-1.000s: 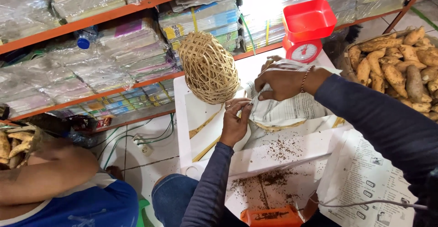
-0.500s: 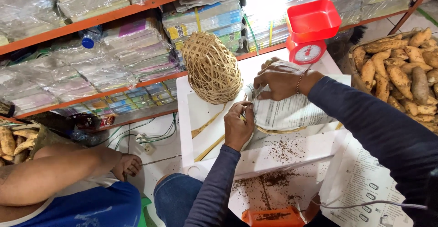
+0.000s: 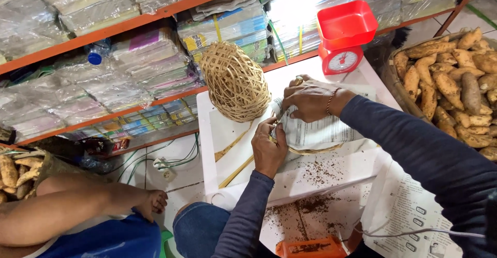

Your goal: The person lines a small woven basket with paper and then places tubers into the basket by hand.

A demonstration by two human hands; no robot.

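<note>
Both hands have drawn closer together over the newspaper-wrapped bundle (image 3: 321, 131) since a second ago, and the co-worker's arm (image 3: 77, 209) at lower left has slid further into view. Now the left hand (image 3: 269, 146) pinches a strand of tan twine (image 3: 235, 157) at the bundle's near-left corner, its grip closed on the strand, while the right hand (image 3: 310, 100) presses down on top of the paper, fingers curled and closed over the fold where the twine seems to cross; whether it also pinches the strand I cannot tell. The bundle lies on the white worktop (image 3: 217, 133), just beside the large ball of twine (image 3: 235, 82) and in front of the red kitchen scale (image 3: 344, 40). A basket of sweet potatoes (image 3: 450, 82) sits to the right, and dark crumbs (image 3: 321, 172) are scattered on the near side of the worktop. To tie well, it looks wise to keep the strand taut with the left hand while the right pins the fold flat, so the paper does not spring open and the twine does not slip off the corner.
</note>
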